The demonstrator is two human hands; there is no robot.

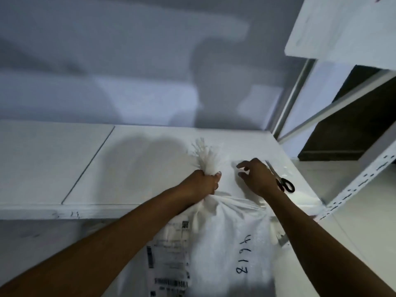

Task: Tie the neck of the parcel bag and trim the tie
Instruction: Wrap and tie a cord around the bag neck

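A white woven parcel bag (225, 243) with a shipping label and the handwritten number 4613 leans against the front edge of a white shelf. My left hand (203, 183) is clenched around the bag's gathered neck, and the frayed top (206, 156) fans out above my fist. My right hand (259, 179) hovers over the shelf to the right with its fingers spread and nothing in them. Black-handled scissors (282, 181) lie on the shelf just beyond my right hand, partly hidden by it. I cannot make out a tie in this blurred frame.
The white shelf board (107, 168) stretches left, with a seam between two panels. A perforated metal upright (353, 191) and a higher shelf (342, 28) stand at the right. A grey wall (128, 61) is close behind.
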